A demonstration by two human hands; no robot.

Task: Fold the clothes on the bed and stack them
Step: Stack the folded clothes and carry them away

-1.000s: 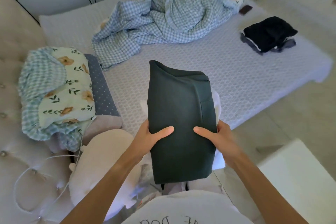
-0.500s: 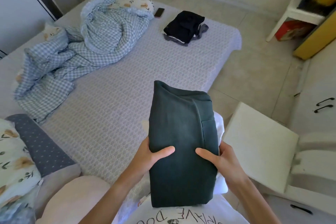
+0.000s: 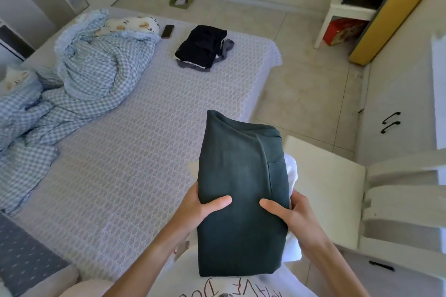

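Here, going outward from what we hold:
Folded garment: we hold a dark green folded garment point(image 3: 241, 190) in the air in front of our chest, above the near edge of the bed point(image 3: 135, 164), with white cloth point(image 3: 290, 171) showing under its right side.
Left hand: our left hand point(image 3: 200, 210) grips the garment's left edge, thumb lying flat on top, fingers hidden beneath (we cannot tell how they lie).
Right hand: our right hand point(image 3: 289, 214) grips the right edge the same way, thumb on top, fingers curled under the stack.
Stack on bed: a dark folded pile point(image 3: 202, 48) sits near the far corner, well apart from us.
Bedding: a blue checked quilt point(image 3: 96, 75) lies crumpled at the left; a phone point(image 3: 167, 31) lies beside it.
Right side: a white chair point(image 3: 337, 188) stands just beside the bed.
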